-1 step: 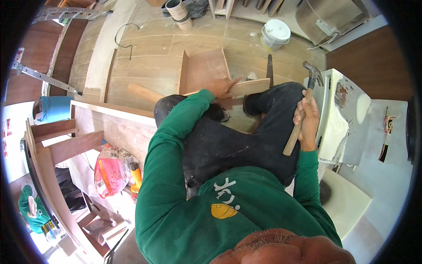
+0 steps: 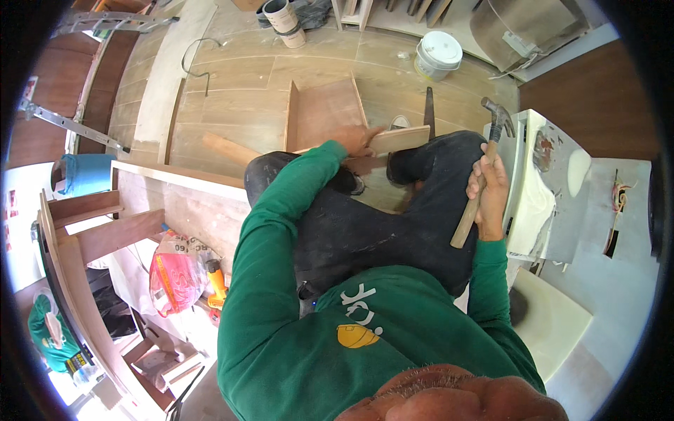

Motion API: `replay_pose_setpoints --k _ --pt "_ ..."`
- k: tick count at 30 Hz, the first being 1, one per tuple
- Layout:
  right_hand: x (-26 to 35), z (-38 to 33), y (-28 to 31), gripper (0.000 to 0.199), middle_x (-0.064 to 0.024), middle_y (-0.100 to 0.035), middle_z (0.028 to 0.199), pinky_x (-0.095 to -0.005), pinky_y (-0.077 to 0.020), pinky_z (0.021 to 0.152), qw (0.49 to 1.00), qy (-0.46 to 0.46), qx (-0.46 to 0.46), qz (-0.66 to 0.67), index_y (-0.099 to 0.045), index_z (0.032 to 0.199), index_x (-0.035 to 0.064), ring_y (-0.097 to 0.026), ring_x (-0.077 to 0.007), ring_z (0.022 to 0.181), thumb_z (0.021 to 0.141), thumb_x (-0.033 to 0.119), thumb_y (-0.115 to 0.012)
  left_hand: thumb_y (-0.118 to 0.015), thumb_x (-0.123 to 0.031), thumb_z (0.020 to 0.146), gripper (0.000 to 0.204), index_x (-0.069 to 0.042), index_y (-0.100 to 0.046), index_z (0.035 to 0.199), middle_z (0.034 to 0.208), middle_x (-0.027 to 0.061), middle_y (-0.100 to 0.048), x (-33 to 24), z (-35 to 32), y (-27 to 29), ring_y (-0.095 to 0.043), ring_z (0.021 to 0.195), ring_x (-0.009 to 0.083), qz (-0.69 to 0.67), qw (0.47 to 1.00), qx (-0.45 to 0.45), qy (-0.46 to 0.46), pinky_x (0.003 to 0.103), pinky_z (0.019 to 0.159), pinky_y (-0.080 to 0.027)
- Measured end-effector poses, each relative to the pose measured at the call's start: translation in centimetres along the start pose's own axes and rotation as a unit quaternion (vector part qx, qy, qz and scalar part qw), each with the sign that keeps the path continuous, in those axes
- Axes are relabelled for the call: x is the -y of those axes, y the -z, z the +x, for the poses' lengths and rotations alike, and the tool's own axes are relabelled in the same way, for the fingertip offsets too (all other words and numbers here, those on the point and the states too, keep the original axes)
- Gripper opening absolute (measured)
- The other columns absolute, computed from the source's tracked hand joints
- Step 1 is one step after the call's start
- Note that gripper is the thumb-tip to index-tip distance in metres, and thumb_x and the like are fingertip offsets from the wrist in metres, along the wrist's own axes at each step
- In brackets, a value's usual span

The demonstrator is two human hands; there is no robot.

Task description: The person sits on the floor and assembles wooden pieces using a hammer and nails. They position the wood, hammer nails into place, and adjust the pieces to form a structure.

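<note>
My right hand [image 2: 489, 184] is closed around the wooden handle of a claw hammer [image 2: 497, 130], whose metal head points up and away from me. In front of my knees lies a shallow open wooden box [image 2: 324, 107], like a drawer, on the floor. My left hand [image 2: 354, 140] is at the box's near right corner, its fingers closed on the left end of a narrow wooden board [image 2: 401, 141]. The board reaches right to my right knee. My fingertips are partly hidden behind the board and hand.
A handsaw blade [image 2: 430, 112] stands beyond my right knee. Farther off are a white lidded bucket [image 2: 439, 55] and a pipe piece [image 2: 283, 24]. A wooden frame [image 2: 182, 175], a yellow-orange drill [image 2: 215, 279] and a red-and-clear bag [image 2: 175, 275] are at left; a stained white panel [image 2: 537, 189] stands right.
My left hand's outstretched finger has drawn in, and the fingers now close at the board's end. The board has shifted slightly. My right hand keeps the hammer almost still.
</note>
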State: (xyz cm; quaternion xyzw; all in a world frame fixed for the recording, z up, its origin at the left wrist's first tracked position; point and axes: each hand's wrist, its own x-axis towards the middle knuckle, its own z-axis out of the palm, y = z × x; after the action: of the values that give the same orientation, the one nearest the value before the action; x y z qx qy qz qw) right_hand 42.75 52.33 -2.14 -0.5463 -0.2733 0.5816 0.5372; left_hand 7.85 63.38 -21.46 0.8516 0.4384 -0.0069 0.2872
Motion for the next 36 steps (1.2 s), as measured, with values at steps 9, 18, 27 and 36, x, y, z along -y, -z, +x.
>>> replay_pose_setpoints --k 9,18,27,36 --pt "-0.2 -0.5 1.5 0.041 -0.0007 -0.053 0.087 -0.0228 -0.0435 0.045 1.000 0.010 -0.007 0.001 -0.054 0.149 0.0026 -0.052 -0.0065 0.056 0.112 0.020 -0.061 -0.077 -0.044 0.087 0.052 -0.005 -0.079 0.122 0.111 0.0264 -0.079 -0.5 7.2 6.5 -0.076 0.105 0.0451 0.030 0.977 -0.063 0.202 0.055 0.095 -0.059" --pt "0.0 -0.3 1.0 0.042 -0.0010 -0.055 0.086 -0.0225 -0.0445 0.045 1.000 0.012 0.000 0.002 -0.054 0.149 0.0021 -0.052 -0.0060 0.056 0.111 0.019 -0.061 -0.065 -0.003 0.106 0.038 -0.003 -0.054 0.142 0.132 0.0191 -0.069 4.9 2.6 19.1 -0.069 0.124 0.0409 -0.721 0.457 -0.511 0.099 0.056 0.100 -0.061" --pt "-0.4 0.0 1.8 0.047 -0.0009 -0.055 0.089 -0.0229 -0.0432 0.046 1.000 0.022 0.011 -0.017 -0.052 0.151 0.0003 -0.053 -0.0063 0.057 0.110 0.020 -0.065 -0.063 -0.007 0.109 0.042 -0.008 -0.045 0.147 0.143 0.0221 -0.062 4.3 2.3 5.7 -0.069 0.124 0.0403 -0.771 0.162 -0.613 0.054 0.056 0.104 -0.062" --pt "-0.4 -0.4 1.1 0.035 -0.0003 -0.055 0.087 -0.0231 -0.0444 0.047 0.997 0.037 0.021 -0.060 -0.057 0.138 0.0018 -0.054 -0.0064 0.059 0.110 0.021 -0.066 -0.066 -0.044 0.108 0.059 -0.007 -0.042 0.149 0.145 0.0192 -0.053 -0.7 -4.8 6.0 -0.067 0.126 0.0426 -0.782 0.333 -0.487 0.199 0.056 0.106 -0.061"
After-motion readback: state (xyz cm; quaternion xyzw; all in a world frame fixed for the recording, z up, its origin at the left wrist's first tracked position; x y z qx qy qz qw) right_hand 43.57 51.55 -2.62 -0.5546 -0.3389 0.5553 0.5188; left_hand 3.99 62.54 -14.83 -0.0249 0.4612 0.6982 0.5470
